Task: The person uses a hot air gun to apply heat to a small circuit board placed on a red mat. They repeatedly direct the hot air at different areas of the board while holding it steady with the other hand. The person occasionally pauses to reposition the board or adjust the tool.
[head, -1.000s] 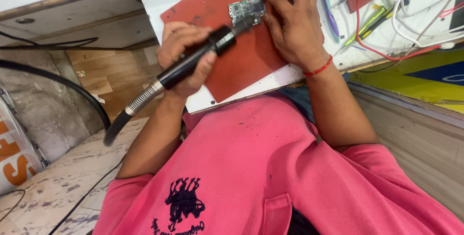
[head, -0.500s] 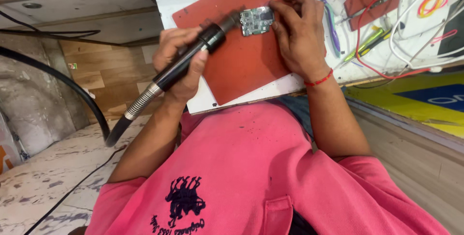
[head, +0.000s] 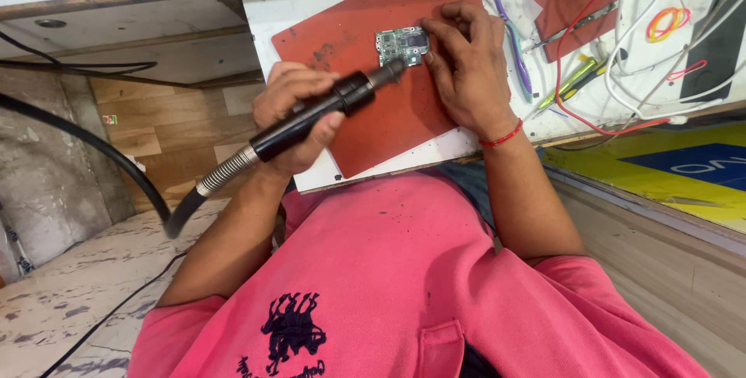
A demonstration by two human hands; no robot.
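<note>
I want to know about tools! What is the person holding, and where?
The left hand grips a black hot-air wand around its handle.

A small green circuit board (head: 402, 45) lies flat on the red mat, chips facing up. A black hot-air wand (head: 311, 118) slants toward it, metal nozzle just at its edge

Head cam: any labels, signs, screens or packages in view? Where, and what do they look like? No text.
Yellow panel with a blue patch carrying white lettering: right edge, below the bench, flat, partly cut off.
Small sticker: left, on the wooden panel, squarish, red and green, too small to read.
Shirt print: dark figure on the pink chest.
No screens or packages.
</note>
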